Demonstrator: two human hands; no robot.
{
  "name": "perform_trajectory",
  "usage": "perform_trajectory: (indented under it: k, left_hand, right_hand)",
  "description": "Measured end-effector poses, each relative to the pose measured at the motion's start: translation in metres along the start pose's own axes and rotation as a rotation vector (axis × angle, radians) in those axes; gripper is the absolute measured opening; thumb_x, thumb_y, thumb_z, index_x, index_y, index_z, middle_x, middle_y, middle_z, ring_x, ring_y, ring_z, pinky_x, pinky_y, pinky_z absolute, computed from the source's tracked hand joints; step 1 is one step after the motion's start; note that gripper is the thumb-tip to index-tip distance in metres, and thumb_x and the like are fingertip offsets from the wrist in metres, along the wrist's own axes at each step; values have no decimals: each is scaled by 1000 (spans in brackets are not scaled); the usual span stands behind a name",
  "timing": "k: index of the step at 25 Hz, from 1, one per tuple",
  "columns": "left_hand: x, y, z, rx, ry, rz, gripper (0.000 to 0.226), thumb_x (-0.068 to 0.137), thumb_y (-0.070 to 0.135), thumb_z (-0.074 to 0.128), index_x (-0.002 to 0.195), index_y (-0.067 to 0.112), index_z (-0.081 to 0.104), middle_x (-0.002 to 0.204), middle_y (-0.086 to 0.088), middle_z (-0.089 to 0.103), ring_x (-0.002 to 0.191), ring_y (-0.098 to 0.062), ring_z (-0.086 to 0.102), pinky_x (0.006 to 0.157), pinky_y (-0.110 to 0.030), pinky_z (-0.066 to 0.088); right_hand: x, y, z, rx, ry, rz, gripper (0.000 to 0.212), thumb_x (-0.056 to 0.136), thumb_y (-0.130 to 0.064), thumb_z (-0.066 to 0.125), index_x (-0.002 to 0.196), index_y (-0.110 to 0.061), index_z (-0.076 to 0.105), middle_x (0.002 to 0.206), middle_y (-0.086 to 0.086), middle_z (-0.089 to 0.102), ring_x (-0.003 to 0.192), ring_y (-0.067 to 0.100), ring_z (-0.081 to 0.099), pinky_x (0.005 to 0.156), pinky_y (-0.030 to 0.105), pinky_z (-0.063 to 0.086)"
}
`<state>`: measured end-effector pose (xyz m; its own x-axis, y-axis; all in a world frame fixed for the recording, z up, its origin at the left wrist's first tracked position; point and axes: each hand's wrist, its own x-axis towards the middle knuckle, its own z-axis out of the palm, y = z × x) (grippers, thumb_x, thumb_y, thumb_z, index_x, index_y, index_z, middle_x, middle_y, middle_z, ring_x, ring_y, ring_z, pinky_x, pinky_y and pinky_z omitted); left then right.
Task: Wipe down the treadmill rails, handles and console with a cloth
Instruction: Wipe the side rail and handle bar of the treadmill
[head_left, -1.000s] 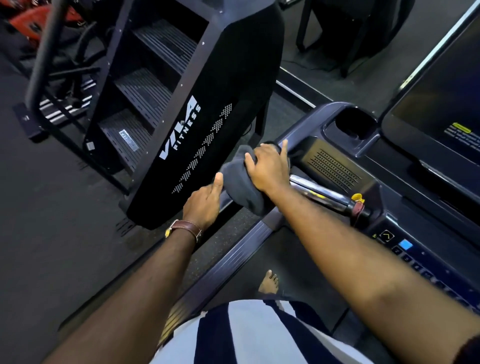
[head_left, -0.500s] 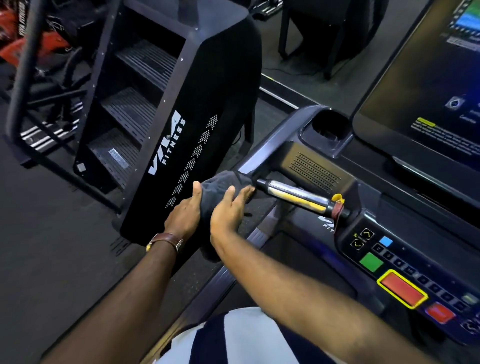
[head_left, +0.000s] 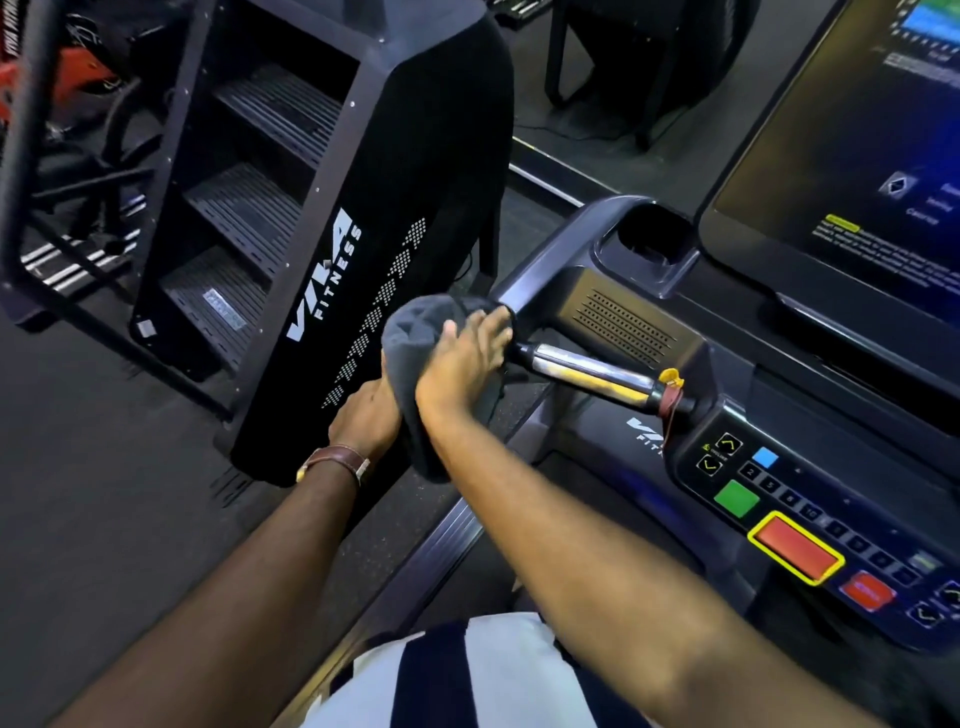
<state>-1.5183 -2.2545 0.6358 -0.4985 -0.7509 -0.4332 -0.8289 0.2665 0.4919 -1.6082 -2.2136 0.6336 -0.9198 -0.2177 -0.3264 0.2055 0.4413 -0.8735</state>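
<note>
The right hand (head_left: 465, 364) has slid a little way up the side handle (head_left: 524, 278) since half a second ago, and its fingertips now reach the point where that handle meets the console (head_left: 727, 395). The hand lies flat with its fingers straight and spread, pressing the grey cloth (head_left: 415, 332) against the handle and gripping nothing. The cloth is bunched over the handle just left of the chrome bar (head_left: 587, 371), and its loose end hangs down between the two wrists. The left hand (head_left: 366, 415) sits lower, touching the cloth (a brown watch strap (head_left: 337, 461) is on that wrist). Its fingers are hidden under the fabric, so I cannot tell whether they grip anything. A black stair machine (head_left: 395, 208) stands just beside the treadmill, and the green button (head_left: 736, 499) and red button (head_left: 795, 548) show on the console.
</note>
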Motion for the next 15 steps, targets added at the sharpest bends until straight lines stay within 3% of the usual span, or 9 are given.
perform_trajectory:
  k: [2, 4, 5, 8, 10, 13, 15]
  left_hand:
    - [-3, 2, 0, -26, 18, 5, 71, 98, 58, 11, 118, 10, 60, 123, -18, 58, 112, -38, 54, 83, -39, 37]
    - [-8, 5, 0, -8, 28, 23, 78, 93, 67, 8, 106, 16, 65, 117, -16, 61, 107, -36, 56, 83, -39, 37]
    - [-8, 5, 1, 16, 27, 52, 74, 93, 68, 11, 102, 19, 66, 115, -14, 63, 105, -35, 57, 83, -38, 38]
    - [0, 3, 2, 47, 21, 97, 59, 95, 62, 22, 111, 26, 65, 118, -7, 65, 107, -31, 58, 85, -36, 42]
    - [8, 5, 3, 72, 6, 126, 53, 96, 59, 25, 98, 23, 65, 109, -7, 67, 99, -30, 60, 83, -36, 46]
    - [14, 25, 8, 127, 12, 149, 50, 97, 54, 26, 86, 19, 59, 105, -12, 66, 94, -33, 60, 77, -37, 45]
    - [19, 42, 12, 156, 13, 148, 51, 97, 52, 26, 95, 16, 62, 111, -15, 65, 100, -37, 59, 80, -38, 45]
  right_hand:
    - [31, -17, -4, -174, 10, -101, 54, 106, -24, 36, 151, 3, 26, 164, 16, 6, 152, 30, 3, 120, 44, -2]
    - [62, -39, -6, -245, 84, 5, 59, 104, -24, 38, 151, 6, 21, 163, 20, 4, 151, 31, 2, 121, 45, -1]
    - [75, -47, -10, -279, 116, 47, 63, 102, -24, 40, 152, 7, 17, 163, 22, 1, 151, 32, 1, 121, 46, -1]
    - [100, -52, -26, -209, 215, 248, 88, 94, -38, 53, 152, 8, 5, 160, 30, 0, 149, 40, 8, 120, 50, 10]
    - [107, -42, -29, -92, 201, 332, 103, 89, -42, 64, 151, 9, 0, 157, 34, 10, 145, 43, 21, 118, 50, 20]
    - [97, -28, -27, -164, 111, 255, 100, 91, -36, 64, 150, 11, -2, 153, 37, 17, 143, 45, 26, 117, 51, 26]
    - [96, -20, -27, -305, 76, 112, 87, 97, -31, 57, 151, 9, 1, 157, 36, 4, 147, 46, 11, 121, 50, 15]
